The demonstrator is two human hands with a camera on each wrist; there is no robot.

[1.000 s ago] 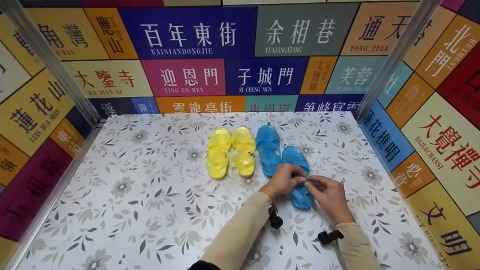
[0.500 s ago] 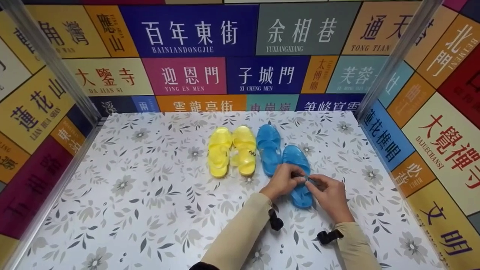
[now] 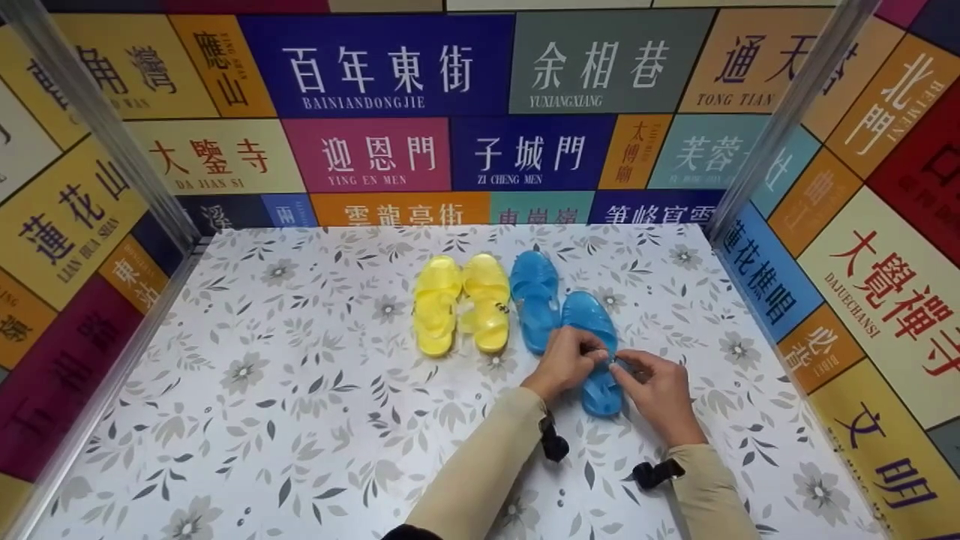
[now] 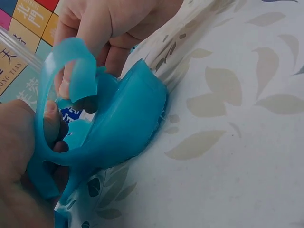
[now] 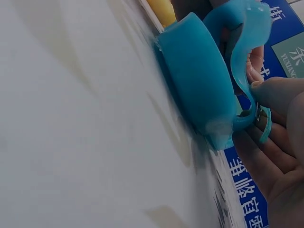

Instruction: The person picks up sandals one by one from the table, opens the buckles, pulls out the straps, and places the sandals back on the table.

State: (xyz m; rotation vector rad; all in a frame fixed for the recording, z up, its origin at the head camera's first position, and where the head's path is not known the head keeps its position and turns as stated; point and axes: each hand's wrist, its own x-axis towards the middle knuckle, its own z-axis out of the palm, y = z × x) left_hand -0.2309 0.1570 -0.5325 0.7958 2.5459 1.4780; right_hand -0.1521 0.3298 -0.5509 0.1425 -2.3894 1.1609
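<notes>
In the head view, a blue jelly sandal (image 3: 589, 311) lies toe away, right of its mate, a second blue sandal (image 3: 535, 274). My left hand (image 3: 562, 364) and right hand (image 3: 660, 386) meet over its middle, fingertips close together. The left wrist view shows the ankle strap (image 4: 47, 85) looped up from the heel, with my left fingers gripping its near side. In the right wrist view, my right thumb and fingers pinch the strap (image 5: 249, 42) by its small metal buckle (image 5: 258, 113). The fingers partly hide the strap's end.
A pair of yellow sandals, the left one (image 3: 436, 304) and the right one (image 3: 487, 300), stands left of the blue ones. Beneath lies a white flower-patterned table cover (image 3: 300, 405). Panels with printed signs (image 3: 375, 67) rise behind and at both sides.
Both hands stay at the blue sandal's strap. Their fingertips shift only slightly, and a little more of the strap shows between them. The sandals keep their places.
</notes>
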